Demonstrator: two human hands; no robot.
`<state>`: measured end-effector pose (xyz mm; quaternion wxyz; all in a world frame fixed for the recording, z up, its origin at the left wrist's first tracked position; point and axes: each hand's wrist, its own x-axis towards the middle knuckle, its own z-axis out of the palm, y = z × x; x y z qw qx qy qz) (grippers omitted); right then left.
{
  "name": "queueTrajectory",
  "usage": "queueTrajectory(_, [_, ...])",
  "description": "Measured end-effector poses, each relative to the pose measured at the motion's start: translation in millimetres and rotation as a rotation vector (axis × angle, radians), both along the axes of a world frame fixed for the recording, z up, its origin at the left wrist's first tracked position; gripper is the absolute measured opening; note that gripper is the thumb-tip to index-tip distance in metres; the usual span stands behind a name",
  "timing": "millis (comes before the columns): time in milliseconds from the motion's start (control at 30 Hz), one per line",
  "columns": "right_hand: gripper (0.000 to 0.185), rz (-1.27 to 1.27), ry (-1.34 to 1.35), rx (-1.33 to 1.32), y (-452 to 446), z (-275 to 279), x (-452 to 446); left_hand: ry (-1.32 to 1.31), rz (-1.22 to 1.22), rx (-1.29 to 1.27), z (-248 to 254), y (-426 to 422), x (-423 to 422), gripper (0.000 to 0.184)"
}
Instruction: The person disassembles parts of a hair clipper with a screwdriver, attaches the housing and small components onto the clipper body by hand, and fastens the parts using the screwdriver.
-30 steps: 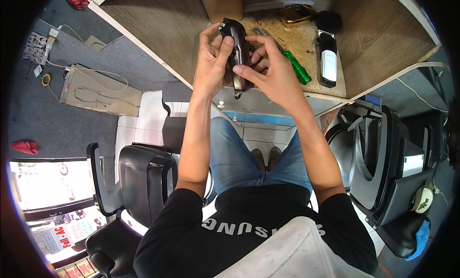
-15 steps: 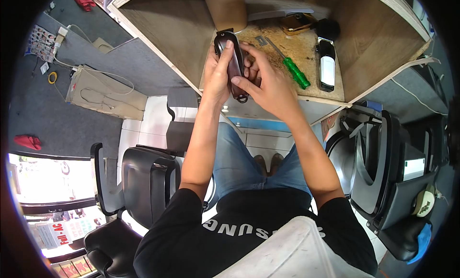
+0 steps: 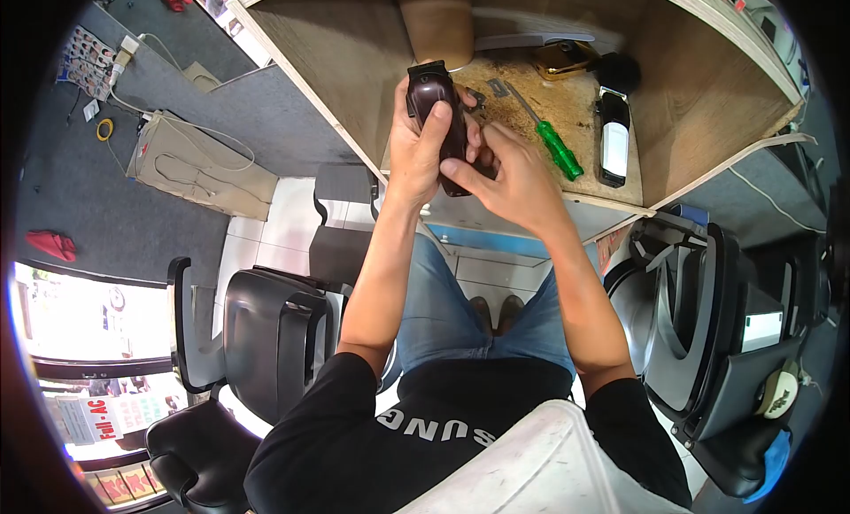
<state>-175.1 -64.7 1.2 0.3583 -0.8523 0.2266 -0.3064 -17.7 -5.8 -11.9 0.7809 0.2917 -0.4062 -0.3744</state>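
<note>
A dark maroon hair clipper [image 3: 431,89] is held up over the front of the wooden shelf, its blade end pointing away from me. My left hand [image 3: 416,155] is wrapped round the clipper's side, with the thumb along its top face. At the lower end, my right hand [image 3: 515,173] grips the clipper with its thumb pressed there and its fingers curled underneath. To the right on the shelf lies a green-handled screwdriver [image 3: 559,149]. By the screwdriver's tip is a small flat metal piece [image 3: 498,88], probably a blade part.
The wooden shelf [image 3: 580,115] carries a black and silver clipper [image 3: 613,138], a gold trimmer [image 3: 563,59] and a dark round brush [image 3: 617,71]. Black salon chairs [image 3: 276,337] stand on both sides. At left is a beige box [image 3: 204,169] with cords.
The clipper has turned slightly in my hands, showing more of its top face. The view has shifted a little, and both hands stay on the clipper.
</note>
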Motion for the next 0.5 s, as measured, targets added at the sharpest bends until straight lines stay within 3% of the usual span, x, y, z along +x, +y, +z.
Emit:
queueTrajectory(400, [0.057,-0.037,0.026,0.002,3,3,-5,-0.011,0.065,0.098,7,-6,-12,0.049])
queueTrajectory(500, [0.044,-0.084,-0.098,-0.041,3,-3,0,-0.004,0.078,0.227,1,-4,-3,0.044])
